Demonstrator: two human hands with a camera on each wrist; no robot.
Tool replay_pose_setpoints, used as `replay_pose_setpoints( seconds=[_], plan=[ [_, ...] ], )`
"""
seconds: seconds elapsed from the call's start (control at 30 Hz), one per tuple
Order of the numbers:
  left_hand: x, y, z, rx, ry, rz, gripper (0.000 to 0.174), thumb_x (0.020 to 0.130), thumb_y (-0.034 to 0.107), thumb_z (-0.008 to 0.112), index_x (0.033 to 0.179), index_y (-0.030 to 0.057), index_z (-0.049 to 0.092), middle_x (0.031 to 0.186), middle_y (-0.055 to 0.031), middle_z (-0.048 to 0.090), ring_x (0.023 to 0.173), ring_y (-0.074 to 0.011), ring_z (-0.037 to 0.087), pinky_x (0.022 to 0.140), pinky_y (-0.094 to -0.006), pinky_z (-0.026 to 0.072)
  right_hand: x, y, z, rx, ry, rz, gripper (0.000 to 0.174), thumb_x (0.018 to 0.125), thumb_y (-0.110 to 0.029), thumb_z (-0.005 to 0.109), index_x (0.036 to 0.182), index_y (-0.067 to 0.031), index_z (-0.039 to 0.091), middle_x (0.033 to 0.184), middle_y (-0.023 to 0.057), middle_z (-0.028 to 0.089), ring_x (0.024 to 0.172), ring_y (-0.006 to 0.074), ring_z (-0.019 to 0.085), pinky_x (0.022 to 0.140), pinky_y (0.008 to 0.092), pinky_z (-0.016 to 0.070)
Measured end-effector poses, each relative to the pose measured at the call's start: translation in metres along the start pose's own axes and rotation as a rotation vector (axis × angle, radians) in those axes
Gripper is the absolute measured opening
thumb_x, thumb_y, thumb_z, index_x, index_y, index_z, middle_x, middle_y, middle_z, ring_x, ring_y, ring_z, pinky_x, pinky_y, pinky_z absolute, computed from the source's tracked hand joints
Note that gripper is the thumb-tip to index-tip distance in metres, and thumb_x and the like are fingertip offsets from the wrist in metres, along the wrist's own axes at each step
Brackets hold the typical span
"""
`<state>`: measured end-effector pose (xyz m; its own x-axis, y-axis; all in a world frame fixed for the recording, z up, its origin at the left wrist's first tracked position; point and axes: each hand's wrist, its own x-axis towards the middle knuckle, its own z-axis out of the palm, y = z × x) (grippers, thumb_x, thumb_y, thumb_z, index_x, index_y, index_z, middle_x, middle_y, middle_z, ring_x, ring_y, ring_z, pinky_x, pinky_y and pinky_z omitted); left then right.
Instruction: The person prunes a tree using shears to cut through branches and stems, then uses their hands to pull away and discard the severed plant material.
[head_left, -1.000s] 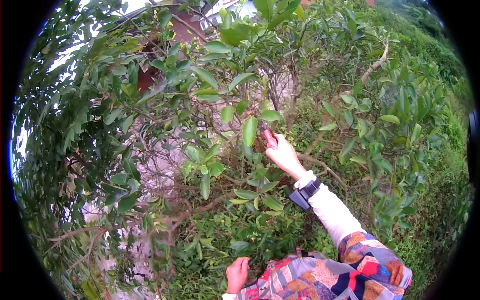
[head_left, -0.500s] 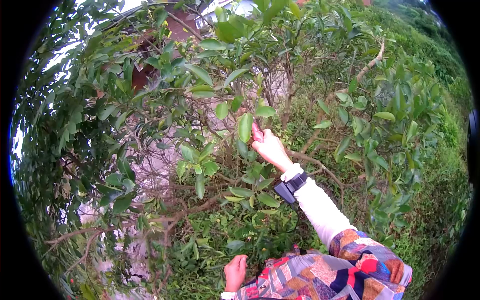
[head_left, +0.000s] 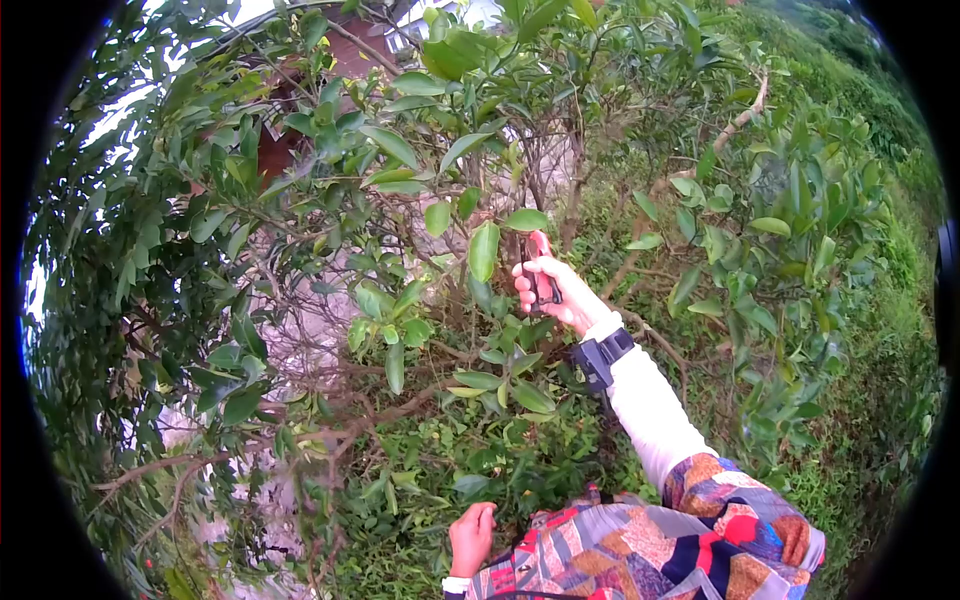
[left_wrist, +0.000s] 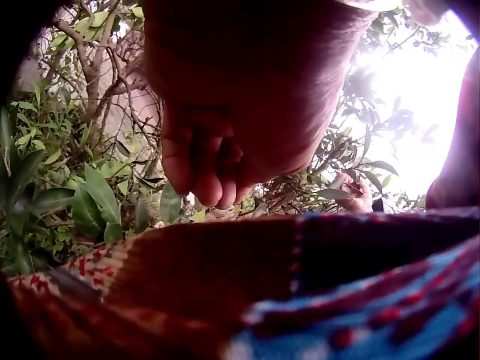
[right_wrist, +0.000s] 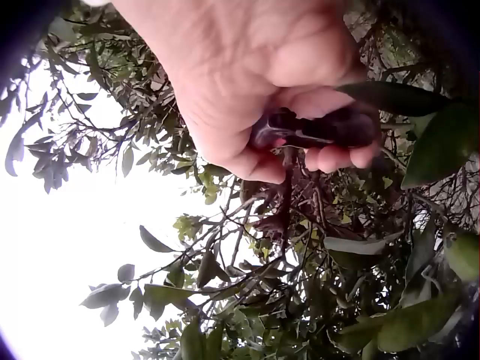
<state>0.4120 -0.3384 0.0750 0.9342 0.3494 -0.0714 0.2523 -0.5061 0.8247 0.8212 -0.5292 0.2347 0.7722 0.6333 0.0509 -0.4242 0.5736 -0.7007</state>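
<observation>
In the head view my right hand [head_left: 566,292] is raised among the branches and grips pruning shears with red and black handles [head_left: 540,244]. The right wrist view has the fingers curled round the dark handle of the shears [right_wrist: 319,130], with twigs just beyond; leaves and the hand hide much of the tool. A broad green leaf [head_left: 484,252] hangs right beside the fingers. Low in front of the body, my left hand [head_left: 470,540] hangs with loosely bent fingers and nothing in them. Close over the patchwork garment [left_wrist: 195,262], its fingers [left_wrist: 206,180] show in the left wrist view.
Leafy branches of a shrub surround the right arm. A thick bare branch [head_left: 385,418] crosses at lower left, and another [head_left: 742,122] slants up at the right. Behind the twigs stands a pale wall [head_left: 310,320]. Low green plants [head_left: 450,450] cover the ground.
The right hand first shifts slightly left, then turns, so its fingers and the dark handle now face the head camera. The left hand stays low by the body.
</observation>
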Motion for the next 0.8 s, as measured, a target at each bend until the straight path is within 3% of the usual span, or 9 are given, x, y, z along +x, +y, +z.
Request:
replay_pose_setpoints(
  seconds=[0.1,0.17,0.23,0.3,0.37,0.4,0.47,0.57,0.8],
  plan=[
    [-0.002,0.002,-0.002,0.03,-0.01,-0.002,0.015,0.103,0.014,0.062,0.106,0.0052,0.075,0.074,-0.0099,0.072,0.066,-0.021,0.072,0.064,-0.0341,0.0554,-0.002,0.002,-0.005,-0.058,0.0,-0.04,0.023,0.099,-0.023,0.064,0.111,-0.0044,0.062,0.085,0.0014,0.065,0.071,0.0148,0.064,0.065,0.0322,0.0549],
    [-0.004,-0.011,0.001,0.032,0.024,0.099,0.015,0.104,0.011,0.062,0.105,0.0021,0.074,0.068,-0.0039,0.068,0.055,-0.0095,0.062,0.053,-0.0274,0.0497,-0.001,-0.006,-0.005,-0.194,0.035,-0.043,0.026,0.098,-0.026,0.064,0.114,-0.0057,0.061,0.088,0.002,0.065,0.073,0.0134,0.062,0.067,0.0301,0.0534],
    [-0.006,-0.028,0.004,0.031,0.02,0.096,0.015,0.104,0.011,0.062,0.105,0.0019,0.074,0.068,-0.0036,0.068,0.055,-0.009,0.061,0.052,-0.027,0.0494,-0.001,-0.016,0.001,-0.584,0.07,-0.134,0.028,0.095,-0.027,0.064,0.113,-0.0066,0.061,0.091,0.0015,0.064,0.076,0.0111,0.061,0.067,0.0273,0.0504],
    [-0.005,-0.024,0.002,0.028,0.021,0.096,0.015,0.104,0.01,0.062,0.105,0.0016,0.074,0.068,-0.0034,0.068,0.055,-0.0085,0.06,0.052,-0.0267,0.0491,0.007,-0.028,0.002,-0.712,0.081,-0.145,0.037,0.089,-0.03,0.068,0.116,-0.005,0.061,0.091,0.0013,0.062,0.076,0.0091,0.057,0.066,0.027,0.0481],
    [-0.008,-0.016,0.0,0.06,-0.009,-0.003,0.017,0.104,0.017,0.062,0.105,0.0063,0.075,0.074,-0.01,0.072,0.067,-0.0248,0.073,0.064,-0.0362,0.0555,0.011,-0.036,0.006,-1.068,0.246,-0.083,0.051,0.084,-0.035,0.07,0.12,-0.0004,0.061,0.097,0.0103,0.069,0.083,0.02,0.066,0.073,0.0356,0.0527],
    [-0.009,-0.017,0.001,0.06,-0.005,-0.002,0.017,0.104,0.017,0.062,0.105,0.0063,0.075,0.074,-0.01,0.072,0.067,-0.0248,0.073,0.064,-0.0362,0.0555,0.011,-0.038,0.008,-1.069,0.243,-0.085,0.051,0.084,-0.035,0.07,0.12,-0.0004,0.061,0.097,0.0103,0.069,0.083,0.02,0.066,0.073,0.0356,0.0527],
    [-0.01,-0.021,0.002,0.048,-0.003,-0.007,0.016,0.104,0.017,0.062,0.105,0.0065,0.075,0.073,-0.0099,0.072,0.067,-0.0248,0.073,0.063,-0.0361,0.0554,0.008,-0.043,0.013,-1.405,0.391,-0.192,0.061,0.082,-0.038,0.068,0.126,0.0026,0.06,0.109,0.0227,0.073,0.099,0.036,0.072,0.087,0.0453,0.0539],
    [-0.011,-0.022,0.001,0.048,0.009,0.002,0.016,0.104,0.017,0.062,0.105,0.0062,0.075,0.073,-0.0094,0.072,0.066,-0.0236,0.073,0.063,-0.0358,0.0554,-0.012,-0.059,0.04,-1.496,0.422,-0.132,0.062,0.083,-0.038,0.064,0.128,0.0051,0.058,0.117,0.0297,0.07,0.112,0.0439,0.067,0.099,0.0469,0.0491],
    [-0.009,-0.019,0.001,0.015,0.019,-0.024,0.016,0.103,0.017,0.062,0.105,0.0061,0.075,0.072,-0.0093,0.072,0.066,-0.0225,0.073,0.063,-0.0349,0.0561,-0.013,-0.056,0.038,-1.638,0.449,-0.079,0.061,0.082,-0.035,0.065,0.129,0.004,0.059,0.116,0.0287,0.072,0.113,0.0441,0.069,0.099,0.0505,0.0511]
  ],
)
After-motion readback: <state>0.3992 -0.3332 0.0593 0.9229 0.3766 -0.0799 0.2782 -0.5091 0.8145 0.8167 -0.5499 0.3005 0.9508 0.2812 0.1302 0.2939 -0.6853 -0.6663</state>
